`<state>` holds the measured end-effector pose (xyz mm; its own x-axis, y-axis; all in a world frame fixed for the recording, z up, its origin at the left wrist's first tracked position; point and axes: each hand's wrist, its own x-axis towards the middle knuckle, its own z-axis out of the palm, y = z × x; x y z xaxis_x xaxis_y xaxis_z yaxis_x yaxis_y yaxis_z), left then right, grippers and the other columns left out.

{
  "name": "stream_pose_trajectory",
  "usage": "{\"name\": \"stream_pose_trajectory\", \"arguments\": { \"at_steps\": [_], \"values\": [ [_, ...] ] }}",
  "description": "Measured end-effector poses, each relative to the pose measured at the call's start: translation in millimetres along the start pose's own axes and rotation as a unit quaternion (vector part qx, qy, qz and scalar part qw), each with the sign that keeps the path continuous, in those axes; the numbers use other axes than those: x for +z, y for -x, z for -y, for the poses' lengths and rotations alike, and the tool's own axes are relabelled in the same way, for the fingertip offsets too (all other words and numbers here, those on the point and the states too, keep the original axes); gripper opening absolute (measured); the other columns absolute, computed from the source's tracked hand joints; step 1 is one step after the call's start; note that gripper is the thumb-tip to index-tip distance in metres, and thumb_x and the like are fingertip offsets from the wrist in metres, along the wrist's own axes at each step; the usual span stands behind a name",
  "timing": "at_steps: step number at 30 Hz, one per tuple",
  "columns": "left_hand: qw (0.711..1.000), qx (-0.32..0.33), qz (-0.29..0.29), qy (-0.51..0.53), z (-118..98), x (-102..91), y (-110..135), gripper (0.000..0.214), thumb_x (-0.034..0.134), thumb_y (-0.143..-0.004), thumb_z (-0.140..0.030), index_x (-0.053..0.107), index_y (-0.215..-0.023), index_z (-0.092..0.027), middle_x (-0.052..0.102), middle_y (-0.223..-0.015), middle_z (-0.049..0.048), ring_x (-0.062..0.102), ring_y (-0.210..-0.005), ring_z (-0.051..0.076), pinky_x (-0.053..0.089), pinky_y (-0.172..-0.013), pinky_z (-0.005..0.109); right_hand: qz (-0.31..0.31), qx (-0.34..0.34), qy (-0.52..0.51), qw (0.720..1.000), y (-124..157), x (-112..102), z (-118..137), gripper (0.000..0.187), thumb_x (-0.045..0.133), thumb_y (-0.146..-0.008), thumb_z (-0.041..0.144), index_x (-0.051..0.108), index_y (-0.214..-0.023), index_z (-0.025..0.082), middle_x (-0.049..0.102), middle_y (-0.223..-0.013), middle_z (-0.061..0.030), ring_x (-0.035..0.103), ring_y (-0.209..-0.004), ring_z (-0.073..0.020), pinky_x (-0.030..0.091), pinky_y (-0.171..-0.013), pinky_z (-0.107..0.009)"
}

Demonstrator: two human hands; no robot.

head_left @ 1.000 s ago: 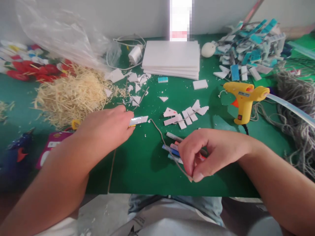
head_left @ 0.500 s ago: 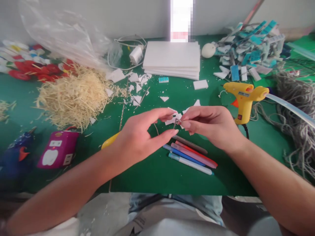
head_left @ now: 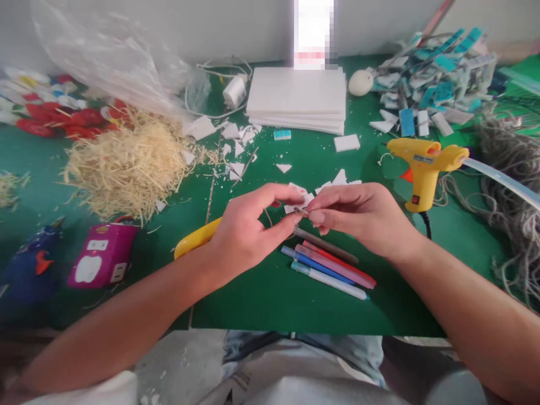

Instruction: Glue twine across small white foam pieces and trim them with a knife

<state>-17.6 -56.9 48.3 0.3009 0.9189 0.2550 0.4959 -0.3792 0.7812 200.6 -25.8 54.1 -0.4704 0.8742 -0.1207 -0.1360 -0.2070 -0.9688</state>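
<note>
Thumb and forefinger of my right hand (head_left: 354, 216) are closed in a pinch on a short, thin piece of grey twine (head_left: 301, 211). My left hand (head_left: 251, 225) faces it from the left, forefinger and thumb apart, with the thumb tip against the twine's end. Several white foam scraps (head_left: 292, 208) lie just behind the fingertips. Below the hands are a grey, slim stick-like tool (head_left: 333, 246) and several coloured pens (head_left: 331, 281). A yellow-handled tool (head_left: 196, 239) is partly hidden behind my left wrist.
At right lie a yellow glue gun (head_left: 424, 163) and a heap of grey twine (head_left: 502, 185). Straw (head_left: 126, 163) and a purple power box (head_left: 103, 256) are left. A stack of white foam sheets (head_left: 295, 95) stands behind, with blue-and-white pieces (head_left: 439, 84) at back right.
My left thumb has risen to the twine, and its gap to the forefinger is narrower. The twine piece now lies flatter between the hands. The whole view has shifted slightly.
</note>
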Motion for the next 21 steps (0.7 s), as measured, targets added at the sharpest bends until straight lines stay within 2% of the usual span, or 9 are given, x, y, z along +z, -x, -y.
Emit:
{"name": "stream_pose_trajectory", "arguments": {
  "at_steps": [3,5,9,13,18,21],
  "values": [
    [0.999,-0.031,-0.006,-0.038,0,-7.0,-2,0.011,0.071,-0.099,-0.025,0.080,-0.093,-0.026,0.086,-0.091,-0.0031,0.080,-0.081,0.016,0.059,-0.064,0.022,-0.011,-0.009,0.011,1.000,1,-2,0,0.014,0.102,-0.075,0.027,0.092,-0.083,0.024,0.081,-0.074,0.0008,0.071,-0.064,-0.0101,0.063,-0.061,-0.021],
    [0.996,-0.050,-0.022,-0.066,1,-15.2,-4,0.011,0.072,-0.097,-0.027,0.081,-0.091,-0.027,0.085,-0.087,-0.0039,0.077,-0.074,0.016,0.055,-0.059,0.024,-0.033,-0.012,0.023,0.999,1,-4,-1,0.009,0.095,-0.081,0.022,0.093,-0.089,0.025,0.083,-0.075,0.0012,0.073,-0.065,-0.0100,0.065,-0.064,-0.021],
    [0.990,-0.053,-0.044,-0.121,8,-32.7,-10,0.010,0.073,-0.095,-0.025,0.080,-0.089,-0.028,0.083,-0.082,-0.0055,0.067,-0.061,0.014,0.051,-0.059,0.028,-0.085,-0.022,0.020,0.996,-1,-8,-5,0.013,0.086,-0.085,0.016,0.092,-0.093,0.024,0.083,-0.075,0.0023,0.074,-0.064,-0.0097,0.066,-0.067,-0.022],
    [0.977,-0.029,-0.063,-0.204,19,-43.8,-14,0.014,0.075,-0.090,-0.018,0.076,-0.080,-0.028,0.074,-0.068,-0.0070,0.061,-0.056,0.014,0.044,-0.059,0.030,-0.104,-0.022,0.015,0.994,-3,-9,-5,0.014,0.083,-0.085,0.013,0.091,-0.093,0.022,0.083,-0.072,0.0025,0.073,-0.063,-0.0093,0.064,-0.064,-0.022],
    [0.934,-0.085,-0.065,-0.340,20,-51.8,-16,0.015,0.074,-0.088,-0.017,0.075,-0.076,-0.027,0.064,-0.062,-0.0064,0.049,-0.053,0.015,0.032,-0.057,0.031,-0.113,-0.019,0.014,0.993,-4,-8,-5,0.014,0.083,-0.083,0.014,0.090,-0.093,0.021,0.080,-0.067,0.0044,0.070,-0.057,-0.0079,0.062,-0.058,-0.020],
    [0.910,-0.120,-0.024,-0.397,17,-52.1,-20,0.017,0.075,-0.081,-0.014,0.070,-0.069,-0.025,0.063,-0.061,-0.0040,0.046,-0.054,0.016,0.030,-0.056,0.031,-0.127,-0.034,0.028,0.991,-4,-6,-6,0.014,0.082,-0.083,0.013,0.089,-0.094,0.020,0.080,-0.066,0.0045,0.070,-0.056,-0.0082,0.061,-0.056,-0.021]
  ]
}}
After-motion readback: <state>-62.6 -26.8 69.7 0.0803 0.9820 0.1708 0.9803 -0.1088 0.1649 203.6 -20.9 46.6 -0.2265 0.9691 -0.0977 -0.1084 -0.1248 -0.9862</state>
